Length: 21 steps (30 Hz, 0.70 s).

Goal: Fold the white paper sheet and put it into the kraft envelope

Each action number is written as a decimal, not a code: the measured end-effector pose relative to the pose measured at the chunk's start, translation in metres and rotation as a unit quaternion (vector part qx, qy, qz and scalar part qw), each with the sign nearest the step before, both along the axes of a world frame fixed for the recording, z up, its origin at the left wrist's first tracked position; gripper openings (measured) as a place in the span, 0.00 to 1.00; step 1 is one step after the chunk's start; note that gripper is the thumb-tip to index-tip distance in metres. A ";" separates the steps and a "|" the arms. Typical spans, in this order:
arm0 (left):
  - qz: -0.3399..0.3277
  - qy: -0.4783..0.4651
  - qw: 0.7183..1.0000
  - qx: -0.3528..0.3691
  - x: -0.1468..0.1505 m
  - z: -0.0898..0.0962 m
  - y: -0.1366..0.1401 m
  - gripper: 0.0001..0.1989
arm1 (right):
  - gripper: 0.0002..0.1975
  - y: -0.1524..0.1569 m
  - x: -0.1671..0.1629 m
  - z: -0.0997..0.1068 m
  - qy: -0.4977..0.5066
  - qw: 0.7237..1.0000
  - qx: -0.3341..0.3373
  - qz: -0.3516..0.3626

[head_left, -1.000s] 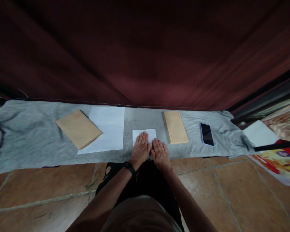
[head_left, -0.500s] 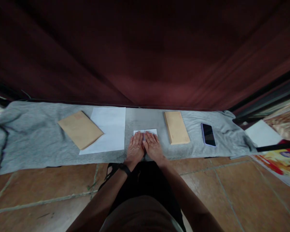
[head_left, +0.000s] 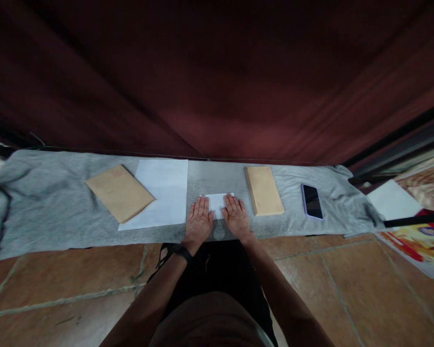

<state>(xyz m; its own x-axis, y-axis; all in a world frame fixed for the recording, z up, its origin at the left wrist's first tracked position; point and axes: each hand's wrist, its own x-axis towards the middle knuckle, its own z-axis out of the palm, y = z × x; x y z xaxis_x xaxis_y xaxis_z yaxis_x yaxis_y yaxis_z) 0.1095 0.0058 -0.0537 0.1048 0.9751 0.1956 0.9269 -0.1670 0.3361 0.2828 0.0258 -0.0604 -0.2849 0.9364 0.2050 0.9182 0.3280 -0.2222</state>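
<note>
A small folded sheet of white paper (head_left: 217, 205) lies flat on the grey cloth in front of me. My left hand (head_left: 199, 221) rests palm down on its left end, fingers stretched out. On its right end lies my right hand (head_left: 236, 218), also flat with the fingers extended. The middle of the paper shows between the two hands; its ends are partly hidden under them. Larger white sheets (head_left: 166, 193) lie to the left, partly covered by a stack of brown envelopes (head_left: 121, 193). Right of my hands is another stack of brown envelopes (head_left: 265, 190).
A phone (head_left: 312, 201) in a purple case lies further right on the grey cloth (head_left: 50, 202). A dark red curtain (head_left: 217, 96) hangs along the far edge. At the far right are a black bar and a colourful printed package (head_left: 419, 246). Tiled floor lies below.
My hands were side by side over the middle of the folded paper. They have slid apart, left and right, towards its ends, uncovering the middle.
</note>
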 end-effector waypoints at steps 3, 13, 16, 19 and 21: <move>0.009 0.004 1.000 0.002 -0.005 -0.002 -0.001 0.30 | 0.28 -0.001 0.005 0.000 -0.001 1.000 0.003 -0.011; 0.028 0.028 0.999 0.030 -0.011 -0.002 -0.003 0.29 | 0.27 -0.006 0.021 0.006 0.004 0.999 -0.002 -0.053; 0.022 0.025 0.998 0.048 -0.003 0.003 -0.005 0.29 | 0.27 -0.007 0.018 0.011 0.016 0.998 0.000 -0.064; -0.041 0.018 0.998 0.046 0.012 0.007 -0.006 0.29 | 0.27 -0.006 0.008 0.014 0.034 0.999 -0.004 -0.034; -0.077 0.019 0.996 0.029 0.022 0.006 -0.004 0.29 | 0.26 -0.006 -0.001 0.015 0.042 0.999 -0.010 0.009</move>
